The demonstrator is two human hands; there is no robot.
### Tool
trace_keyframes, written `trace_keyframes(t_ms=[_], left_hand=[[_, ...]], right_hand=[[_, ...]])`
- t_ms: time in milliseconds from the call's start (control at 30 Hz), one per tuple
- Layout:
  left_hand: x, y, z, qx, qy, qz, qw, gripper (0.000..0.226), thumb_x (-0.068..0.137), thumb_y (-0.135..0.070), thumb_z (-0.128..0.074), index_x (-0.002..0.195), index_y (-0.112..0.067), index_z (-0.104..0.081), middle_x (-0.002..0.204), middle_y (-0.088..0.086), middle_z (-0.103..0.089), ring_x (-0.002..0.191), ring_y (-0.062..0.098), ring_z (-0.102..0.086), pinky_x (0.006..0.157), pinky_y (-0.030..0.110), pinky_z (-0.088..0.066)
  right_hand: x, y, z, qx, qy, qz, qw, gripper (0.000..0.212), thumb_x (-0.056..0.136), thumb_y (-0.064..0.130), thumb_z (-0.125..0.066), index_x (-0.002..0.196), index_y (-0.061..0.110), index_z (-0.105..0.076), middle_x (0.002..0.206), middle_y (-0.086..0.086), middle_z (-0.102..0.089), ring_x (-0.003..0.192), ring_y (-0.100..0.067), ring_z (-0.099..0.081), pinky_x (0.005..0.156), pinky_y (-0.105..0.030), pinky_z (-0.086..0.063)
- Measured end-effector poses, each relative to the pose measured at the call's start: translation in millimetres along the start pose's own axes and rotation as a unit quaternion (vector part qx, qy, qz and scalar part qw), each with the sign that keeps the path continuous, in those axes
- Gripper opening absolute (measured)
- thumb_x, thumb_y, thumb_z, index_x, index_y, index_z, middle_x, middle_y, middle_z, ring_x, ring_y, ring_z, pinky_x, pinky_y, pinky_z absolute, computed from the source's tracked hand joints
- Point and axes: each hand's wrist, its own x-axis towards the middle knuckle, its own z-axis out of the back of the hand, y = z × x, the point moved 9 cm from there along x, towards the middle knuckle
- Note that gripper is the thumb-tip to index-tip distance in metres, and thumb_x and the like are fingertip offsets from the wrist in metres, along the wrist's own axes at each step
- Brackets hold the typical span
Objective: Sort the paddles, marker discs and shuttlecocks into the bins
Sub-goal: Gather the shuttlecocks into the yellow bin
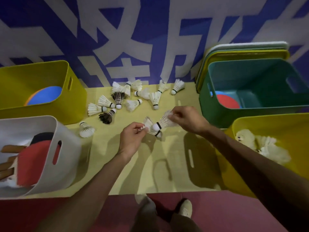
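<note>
Head view: both hands meet over the middle of the yellow worktop (pixel 167 166), each with its grip closed on feathers. The right hand (pixel 187 120) pinches the skirt of a white shuttlecock (pixel 164 122) whose long axis runs from the fingers down and left, the cork tip pointing away from the grip toward the other hand. The left hand (pixel 132 139) pinches the feather edge of a second shuttlecock (pixel 149 123), which lies just below the first, its cork toward the right; the two corks sit almost touching. The yellow bin (pixel 275 126) that already has a heap of white shuttlecocks in it stands at the near right, beside the right forearm and well apart from the left hand. So the right hand is the nearer one, and its load likely only needs swinging right and toward the body. The loose shuttlecocks (pixel 133 96) wait farther back, near the wall
</note>
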Motion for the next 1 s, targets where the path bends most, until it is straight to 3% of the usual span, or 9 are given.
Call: trace_keyframes(t_ms=[167,267,367,500,567,700,867,1000], left_hand=[[-37,-64,-40,-0.016,-0.007,-0.058,0.998,0.010,0.084,-0.023,-0.070,0.079,-0.027,-0.063,0.084,0.002,-0.070,0.086,0.021,-0.068,0.061,0.012,-0.045],[-60,-97,-67,-0.031,0.002,-0.081,0.996,0.006,0.084,-0.023,-0.070,0.085,-0.023,-0.065,0.089,0.003,-0.071,0.088,0.021,-0.067,0.067,0.019,-0.047],[-80,-128,-103,-0.041,0.020,-0.106,0.993,0.006,0.083,-0.022,-0.071,0.086,-0.024,-0.066,0.091,0.000,-0.070,0.087,0.018,-0.067,0.074,0.023,-0.050],[-109,-156,-156,-0.039,0.044,-0.152,0.987,0.007,0.082,-0.019,-0.071,0.088,-0.019,-0.068,0.085,-0.004,-0.069,0.076,0.005,-0.063,0.069,0.014,-0.049],[-123,-164,-182,-0.023,0.072,-0.183,0.980,0.008,0.082,-0.016,-0.072,0.086,-0.019,-0.067,0.082,-0.005,-0.068,0.070,0.000,-0.060,0.067,0.010,-0.047],[-140,-175,-226,0.058,0.123,-0.236,0.962,0.007,0.081,-0.014,-0.072,0.086,-0.018,-0.069,0.083,-0.005,-0.065,0.072,0.001,-0.057,0.066,0.006,-0.043],[-146,-175,-269,0.152,0.207,-0.252,0.933,0.011,0.082,-0.017,-0.072,0.079,-0.025,-0.066,0.088,-0.007,-0.064,0.082,0.005,-0.061,0.072,0.012,-0.045],[-152,-162,-299,0.244,0.296,-0.224,0.896,0.012,0.087,-0.020,-0.064,0.096,-0.024,-0.071,0.109,-0.010,-0.067,0.103,0.006,-0.058,0.090,0.022,-0.045]], right_hand=[[-43,-33,73,0.136,-0.083,-0.022,0.987,0.024,0.091,0.028,-0.062,0.079,0.007,-0.065,0.072,-0.011,-0.065,0.062,-0.018,-0.057,0.061,-0.035,-0.050],[-74,-61,115,0.260,-0.138,-0.049,0.954,0.018,0.091,0.022,-0.063,0.075,0.014,-0.066,0.069,-0.003,-0.064,0.059,-0.008,-0.055,0.057,-0.027,-0.047],[-108,-90,152,0.306,-0.189,-0.062,0.931,0.018,0.091,0.019,-0.062,0.075,0.011,-0.066,0.067,-0.002,-0.063,0.058,-0.008,-0.054,0.053,-0.022,-0.044],[-156,-139,183,0.342,-0.240,-0.081,0.905,0.018,0.090,0.013,-0.063,0.077,0.001,-0.064,0.058,-0.003,-0.055,0.046,-0.005,-0.047,0.042,-0.019,-0.039],[-178,-164,191,0.326,-0.252,-0.099,0.906,0.019,0.089,0.015,-0.064,0.081,-0.001,-0.066,0.062,-0.006,-0.057,0.047,-0.005,-0.048,0.043,-0.020,-0.039],[-213,-212,202,0.211,-0.261,-0.151,0.930,0.020,0.089,0.026,-0.065,0.075,0.011,-0.069,0.065,-0.001,-0.063,0.056,-0.009,-0.054,0.052,-0.027,-0.042],[-238,-237,202,0.014,-0.155,-0.187,0.970,0.028,0.090,0.033,-0.060,0.072,0.012,-0.065,0.069,-0.003,-0.063,0.064,-0.016,-0.057,0.056,-0.029,-0.040],[-246,-248,195,-0.064,-0.081,-0.200,0.974,0.024,0.089,0.032,-0.061,0.081,0.011,-0.069,0.079,-0.002,-0.065,0.073,-0.017,-0.058,0.060,-0.028,-0.042]])
